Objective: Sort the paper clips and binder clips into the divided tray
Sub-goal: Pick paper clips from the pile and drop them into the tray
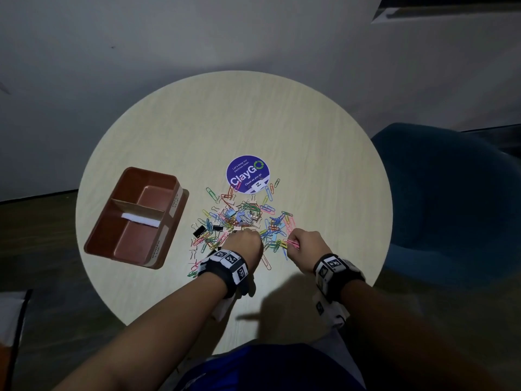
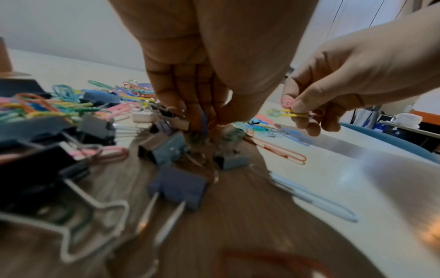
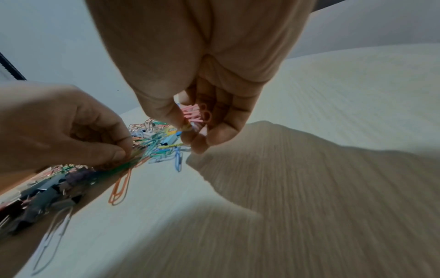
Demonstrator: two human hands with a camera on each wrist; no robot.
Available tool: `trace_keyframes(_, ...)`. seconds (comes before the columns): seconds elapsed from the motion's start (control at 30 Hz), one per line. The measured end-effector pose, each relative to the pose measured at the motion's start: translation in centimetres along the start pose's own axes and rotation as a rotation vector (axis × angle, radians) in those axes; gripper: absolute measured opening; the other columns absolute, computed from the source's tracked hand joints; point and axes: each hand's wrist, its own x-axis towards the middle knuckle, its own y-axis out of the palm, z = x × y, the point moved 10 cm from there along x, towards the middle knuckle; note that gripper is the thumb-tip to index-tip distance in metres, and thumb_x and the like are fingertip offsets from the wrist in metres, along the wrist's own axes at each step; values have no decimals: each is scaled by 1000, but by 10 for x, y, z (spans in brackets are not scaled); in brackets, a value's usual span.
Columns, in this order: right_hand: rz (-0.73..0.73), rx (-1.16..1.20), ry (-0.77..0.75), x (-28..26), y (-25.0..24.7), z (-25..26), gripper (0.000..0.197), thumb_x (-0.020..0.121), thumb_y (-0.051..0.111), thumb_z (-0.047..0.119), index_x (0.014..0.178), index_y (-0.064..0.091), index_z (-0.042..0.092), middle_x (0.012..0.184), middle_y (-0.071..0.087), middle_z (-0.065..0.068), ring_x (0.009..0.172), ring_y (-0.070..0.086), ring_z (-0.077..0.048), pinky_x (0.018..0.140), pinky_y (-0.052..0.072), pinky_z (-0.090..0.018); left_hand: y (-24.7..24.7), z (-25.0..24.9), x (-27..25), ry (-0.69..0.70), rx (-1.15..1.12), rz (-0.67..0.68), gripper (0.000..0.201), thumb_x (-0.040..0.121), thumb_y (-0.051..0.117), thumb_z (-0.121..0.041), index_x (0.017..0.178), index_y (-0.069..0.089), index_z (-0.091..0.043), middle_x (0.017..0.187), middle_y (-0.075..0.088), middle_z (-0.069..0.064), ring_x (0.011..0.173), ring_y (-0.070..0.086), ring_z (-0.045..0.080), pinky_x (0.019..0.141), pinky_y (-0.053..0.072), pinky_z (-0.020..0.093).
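Bare forearms, black-and-white wristbands (image 1: 225, 263) printed with square coded markers, blue garment (image 1: 267, 368) at the lap.

Items on the bench (image 1: 310, 142): one divided tray (image 1: 95, 244) with two compartments, one round sticker (image 1: 247, 174), clips (image 1: 242, 218) too numerous to count.

Mixed heap of coloured paper clips (image 1: 248, 218) and binder clips (image 1: 200, 230), black and pastel, spread across the middle of the table toward its near side. A few pink and yellow paper clips (image 3: 196, 114) are raised off the heap at its right. Brown divided tray (image 1: 135, 215) lies left of the heap, its two compartments labelled.
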Motion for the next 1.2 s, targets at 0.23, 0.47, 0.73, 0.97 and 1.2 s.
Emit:
trace_keyframes(0.23, -25, 170, -46, 2, -5, -1, 10, 91, 63, 20, 96, 71, 17, 74, 63, 7, 63, 55, -7, 65, 40, -19, -8, 22, -2, -63, -341, -147, 18, 93, 49, -27, 99, 56, -12, 98, 63, 10, 84, 61, 31, 74, 55, 42)
trace_keyframes(0.47, -31, 239, -34, 1, -3, -10, 16, 92, 63, 17, 100, 76, 17, 71, 60, 18, 62, 54, 5, 62, 37, -8, -9, 15, -8, 20, -381, -168, 21, 96, 49, -23, 116, 53, -21, 101, 67, 6, 87, 63, 31, 74, 54, 39)
trace_keyframes(0.73, -18, 218, -4, -2, 1, -16, 17, 90, 64, 16, 101, 77, 15, 76, 63, 14, 64, 53, 8, 61, 33, -2, 6, 19, -7, -10, -302, -103, 22, 91, 55, -20, 108, 68, -19, 105, 65, 6, 95, 63, 28, 80, 54, 38)
trace_keyframes(0.97, -2, 184, -31, -4, 2, -6, 18, 91, 63, 13, 103, 77, 12, 95, 75, -2, 76, 58, -7, 64, 35, 1, 13, -4, -9, 27, -82, 17, 25, 87, 59, -19, 110, 66, -16, 105, 61, 10, 96, 62, 31, 81, 55, 40)
trace_keyframes(1.2, 22, 202, -4, -5, 3, -6, 19, 91, 62, 14, 104, 76, 13, 88, 73, -1, 74, 59, -7, 71, 39, -13, 4, -7, -10, 13, -114, 15, 18, 79, 67, -21, 96, 69, -14, 96, 63, 9, 90, 64, 29, 73, 55, 36)
